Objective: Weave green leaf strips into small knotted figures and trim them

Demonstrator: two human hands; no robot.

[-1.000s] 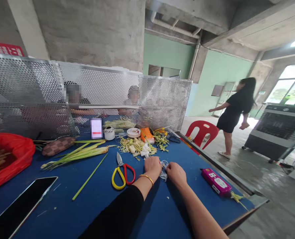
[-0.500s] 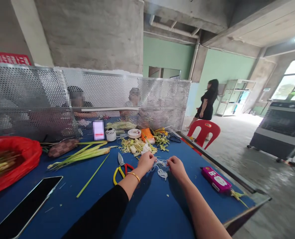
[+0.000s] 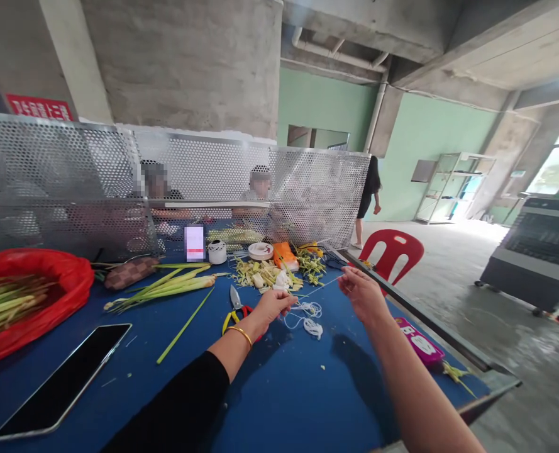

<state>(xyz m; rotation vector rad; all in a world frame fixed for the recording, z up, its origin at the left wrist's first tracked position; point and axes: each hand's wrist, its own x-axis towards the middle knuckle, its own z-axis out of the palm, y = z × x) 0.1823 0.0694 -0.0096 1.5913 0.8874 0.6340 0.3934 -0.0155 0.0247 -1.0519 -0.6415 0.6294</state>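
A thin white string (image 3: 321, 288) runs taut between my two hands, above the blue table (image 3: 279, 402). My left hand (image 3: 274, 306) pinches it at the left, with a gold bangle at the wrist. At the other end my right hand (image 3: 363, 294), raised higher, has its fingertips closed on it. Loose loops and a small bundle of white string (image 3: 313, 328) lie on the table between the hands. Scissors (image 3: 235, 298) with yellow and red handles lie beside my left hand, their handles partly hidden by my wrist. Pale plant trimmings (image 3: 255, 274) are piled just beyond.
Green stalks (image 3: 175, 290), a phone (image 3: 66, 380) and a red bag (image 3: 74, 274) of stalks are on the left. A purple case (image 3: 423, 348) lies by the right edge. A white tape roll (image 3: 261, 251) and orange packet (image 3: 286, 257) stand before a perforated metal screen (image 3: 213, 163), people behind it.
My right hand has moved up and to the right, away from my left hand, drawing the string straight. The view has turned slightly left. A walking person has passed partly behind the screen.
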